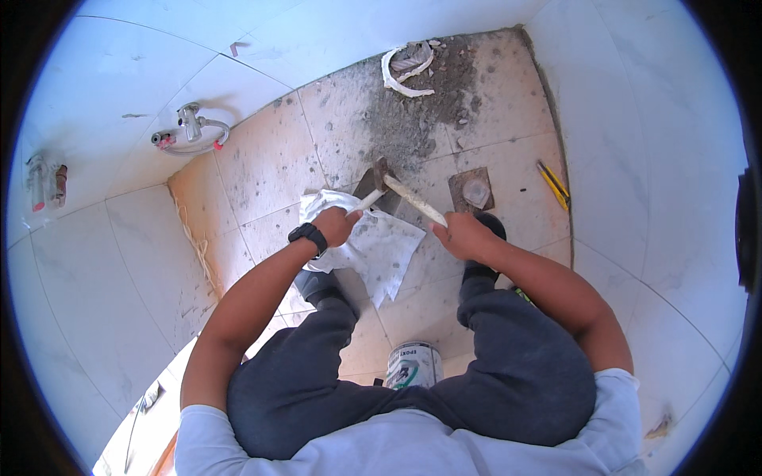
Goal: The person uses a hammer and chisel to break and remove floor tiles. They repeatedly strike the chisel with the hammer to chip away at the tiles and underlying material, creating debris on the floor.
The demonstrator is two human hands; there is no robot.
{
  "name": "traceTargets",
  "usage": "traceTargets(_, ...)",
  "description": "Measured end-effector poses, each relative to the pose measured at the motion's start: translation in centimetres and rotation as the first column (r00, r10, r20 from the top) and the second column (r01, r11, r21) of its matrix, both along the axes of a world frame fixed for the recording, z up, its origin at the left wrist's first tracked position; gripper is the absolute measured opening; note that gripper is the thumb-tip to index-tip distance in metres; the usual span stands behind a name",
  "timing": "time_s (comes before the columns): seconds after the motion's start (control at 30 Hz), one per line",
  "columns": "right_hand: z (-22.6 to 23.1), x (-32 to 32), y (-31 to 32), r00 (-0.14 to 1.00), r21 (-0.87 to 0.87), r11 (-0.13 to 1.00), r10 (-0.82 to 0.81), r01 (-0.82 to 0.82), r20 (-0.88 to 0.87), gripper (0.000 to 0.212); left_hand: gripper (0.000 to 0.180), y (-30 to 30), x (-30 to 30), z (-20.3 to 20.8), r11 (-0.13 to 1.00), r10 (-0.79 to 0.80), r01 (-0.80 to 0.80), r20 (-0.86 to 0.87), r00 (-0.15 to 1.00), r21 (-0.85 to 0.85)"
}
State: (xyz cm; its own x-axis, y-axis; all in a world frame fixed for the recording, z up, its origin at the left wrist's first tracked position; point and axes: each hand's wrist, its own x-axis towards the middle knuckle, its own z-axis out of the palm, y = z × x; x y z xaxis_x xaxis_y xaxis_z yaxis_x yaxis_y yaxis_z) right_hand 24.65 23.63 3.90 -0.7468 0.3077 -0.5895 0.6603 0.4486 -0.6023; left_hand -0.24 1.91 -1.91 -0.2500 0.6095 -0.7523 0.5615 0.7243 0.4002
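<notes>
My left hand (pixel 336 225), a dark watch at its wrist, is closed round the pale handle of a trowel (pixel 367 183). The trowel's grey pointed blade lies low over the floor. My right hand (pixel 462 235) grips the light, dirt-stained handle of a hammer (pixel 414 200). Its rusty head is up against the trowel blade; whether they touch I cannot tell. Beneath my left hand a white cloth (pixel 386 247) is spread on the tiles. Grey rubble and dust (pixel 406 127) lie just beyond the tools.
A round pipe opening with a broken white rim (pixel 409 71) sits by the far wall. Right of the hammer is a square floor drain (pixel 474 191). A yellow pencil-like tool (pixel 553 186) lies farther right. Left, a wall valve (pixel 190 123) carries a hose. A paint tin (pixel 414 363) stands between my legs.
</notes>
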Motion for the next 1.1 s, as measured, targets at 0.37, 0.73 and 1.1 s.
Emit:
traceTargets(0.37,3.2,0.1,2.4,0.993,-0.050,0.992,-0.114,0.113,-0.034,0.057,0.070,1.1,0.2,1.7,0.993,0.094,-0.092,-0.027,0.995,0.069)
traceTargets(0.73,2.4,0.7,0.3,0.998,0.052,0.998,-0.044,0.047,-0.041,0.049,0.068,1.0,2.2,1.4,0.995,0.078,-0.073,-0.066,0.995,0.068)
traceTargets(1.1,1.8,2.3,-0.6,0.985,0.055,0.993,-0.100,0.109,-0.142,0.045,0.067,1.1,2.5,2.2,0.999,0.036,-0.035,-0.066,0.997,0.013)
